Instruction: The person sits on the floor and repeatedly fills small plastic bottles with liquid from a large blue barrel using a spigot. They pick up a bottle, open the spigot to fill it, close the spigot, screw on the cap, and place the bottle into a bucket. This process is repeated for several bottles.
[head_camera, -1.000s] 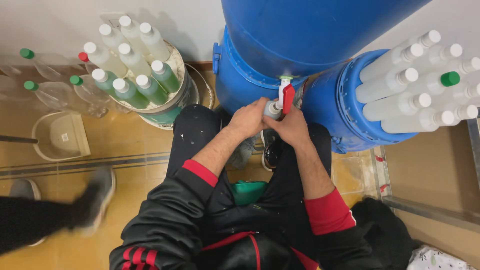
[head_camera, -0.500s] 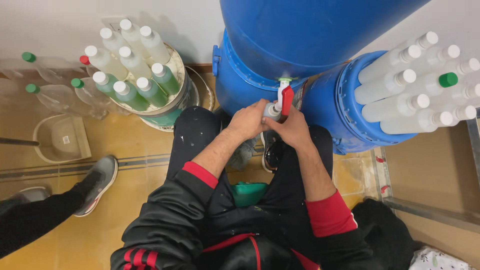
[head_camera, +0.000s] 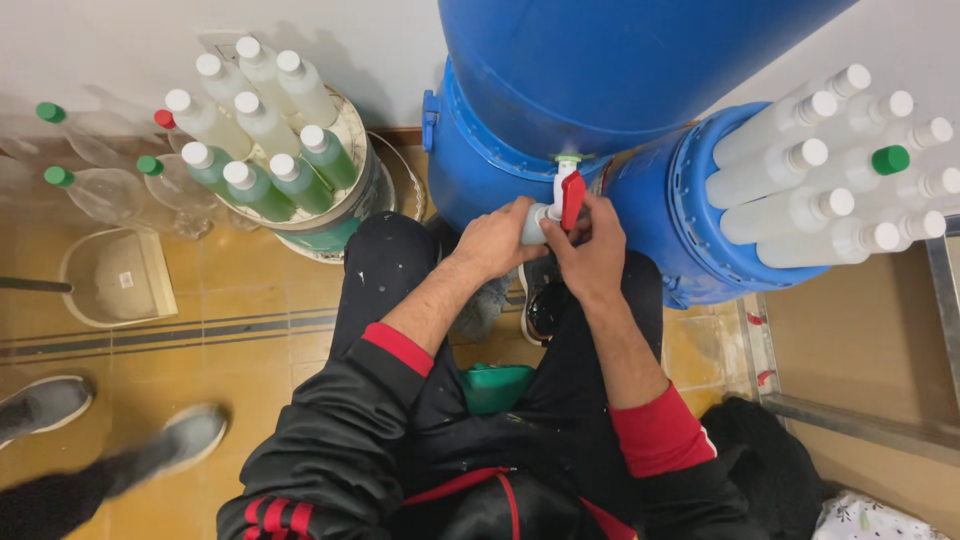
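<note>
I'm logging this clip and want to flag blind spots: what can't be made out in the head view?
- Bottle under the tap: its body is hidden by the left hand and right hand; its fill level cannot be told.
- Blue drum: top cut off by the upper edge.
- Passer-by's shoe: motion-blurred.
- Green object: mostly hidden between the legs.

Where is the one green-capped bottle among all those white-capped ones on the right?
In the head view, the green-capped bottle is at the far right, among the white-capped bottles standing in the blue drum, right of the red tap.
</note>
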